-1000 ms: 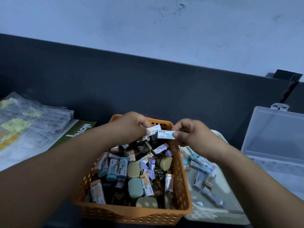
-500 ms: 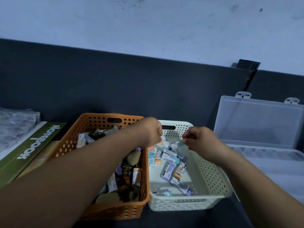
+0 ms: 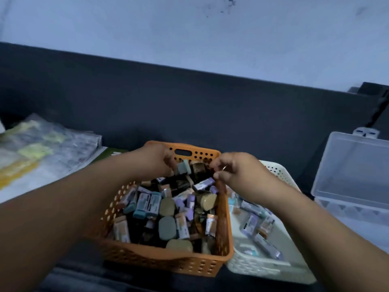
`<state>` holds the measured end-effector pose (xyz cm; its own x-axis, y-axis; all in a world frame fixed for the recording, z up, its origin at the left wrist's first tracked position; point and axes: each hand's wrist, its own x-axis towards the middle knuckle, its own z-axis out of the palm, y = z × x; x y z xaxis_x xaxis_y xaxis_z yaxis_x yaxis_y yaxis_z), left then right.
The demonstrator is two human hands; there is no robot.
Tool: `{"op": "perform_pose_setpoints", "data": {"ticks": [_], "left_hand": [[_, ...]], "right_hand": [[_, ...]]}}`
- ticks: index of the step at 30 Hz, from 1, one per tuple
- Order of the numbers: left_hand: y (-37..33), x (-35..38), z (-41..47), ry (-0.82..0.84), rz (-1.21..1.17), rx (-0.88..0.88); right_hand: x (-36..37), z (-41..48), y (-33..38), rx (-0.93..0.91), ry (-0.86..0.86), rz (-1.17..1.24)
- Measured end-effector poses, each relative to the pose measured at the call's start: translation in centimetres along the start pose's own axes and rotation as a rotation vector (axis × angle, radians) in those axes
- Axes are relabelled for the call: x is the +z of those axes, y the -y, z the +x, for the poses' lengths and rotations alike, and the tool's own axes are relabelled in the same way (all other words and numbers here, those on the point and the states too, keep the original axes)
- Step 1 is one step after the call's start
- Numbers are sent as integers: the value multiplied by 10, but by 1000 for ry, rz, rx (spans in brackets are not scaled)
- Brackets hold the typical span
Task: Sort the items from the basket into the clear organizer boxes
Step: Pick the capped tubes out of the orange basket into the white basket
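The orange basket (image 3: 168, 261) stands in the middle, packed with small boxes, grey-green erasers and dark jars. My left hand (image 3: 155, 163) is at its far left corner, fingers curled against a grey-teal eraser (image 3: 182, 167) that sticks up from the pile. Over the far right corner hovers my right hand (image 3: 240, 173), thumb and forefinger a little apart with nothing seen between them. The clear organizer box (image 3: 355, 165) stands at the right with its lid raised. Blur hides its compartments.
A white perforated basket (image 3: 261, 268) holding several small boxes touches the orange basket's right side. A stack of plastic-wrapped sheets (image 3: 42, 152) lies on the left over a green notebook. A dark upright panel runs behind everything.
Both hands have moved left, from above the white basket to the far end of the orange basket. The small boxes they held a second ago are gone from them.
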<state>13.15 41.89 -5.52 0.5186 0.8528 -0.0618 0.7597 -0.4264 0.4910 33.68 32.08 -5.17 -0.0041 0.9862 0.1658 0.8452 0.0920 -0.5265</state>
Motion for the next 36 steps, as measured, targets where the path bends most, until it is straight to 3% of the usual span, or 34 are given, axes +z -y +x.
{"op": "perform_pose_setpoints", "data": {"ticks": [5, 14, 22, 25, 30, 36], "left_hand": [[8, 12, -11, 133, 4, -1], [-4, 42, -1, 203, 173, -30], [-3, 44, -2, 109, 60, -59], [1, 40, -5, 57, -95, -48], [6, 24, -13, 10, -427, -42], [-26, 10, -22, -26, -493, 89]], "right_hand": [[27, 21, 22, -114, 164, -260], [45, 44, 14, -33, 327, -538], [51, 57, 14, -37, 393, -638], [49, 55, 9, -49, 333, -487], [26, 42, 8, 52, 260, 126], [-16, 12, -2, 65, 129, 448]]}}
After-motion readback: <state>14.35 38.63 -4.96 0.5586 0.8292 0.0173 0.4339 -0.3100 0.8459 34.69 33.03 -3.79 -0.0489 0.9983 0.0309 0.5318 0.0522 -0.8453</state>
